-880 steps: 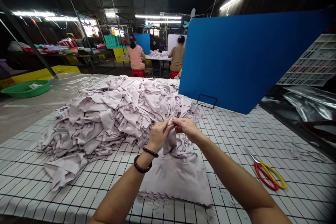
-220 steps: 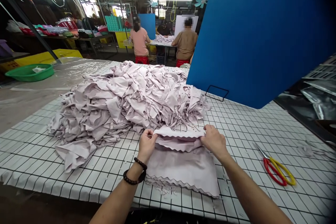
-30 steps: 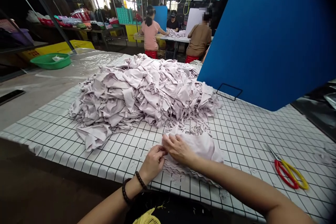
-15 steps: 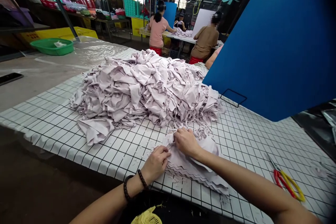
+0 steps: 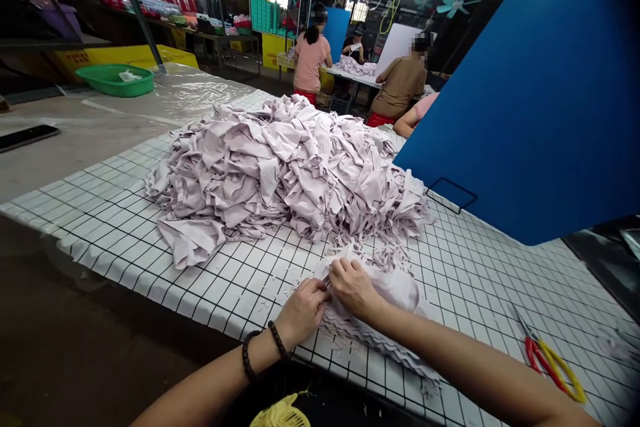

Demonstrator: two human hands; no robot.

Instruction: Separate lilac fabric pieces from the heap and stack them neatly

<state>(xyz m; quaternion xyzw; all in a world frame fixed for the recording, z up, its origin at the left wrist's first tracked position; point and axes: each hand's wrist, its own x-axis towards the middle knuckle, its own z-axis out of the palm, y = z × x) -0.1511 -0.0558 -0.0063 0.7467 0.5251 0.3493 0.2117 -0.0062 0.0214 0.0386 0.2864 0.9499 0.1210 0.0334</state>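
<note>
At the near edge of the worktop, I have the left hand almost closed, thumb and forefinger pinching the left side of a cloth. Just beside it, touching the same cloth, the right hand is curled with fingers together; its thumb is hidden from me, so I can't tell whether it grips. This cloth lies on a stack of others, their wavy edges toward me. Two dark bracelets circle the left wrist. Just past the hands I see scraps, then a large crumpled pile in the same pale mauve. Well to the right lie scissors, one handle red, one yellow. Behind them a blue panel leans back over a black wire stand. Off to the far left I make out a phone and a green basin with something white inside. Farther back, people work around another table bearing similar fabric.
</note>
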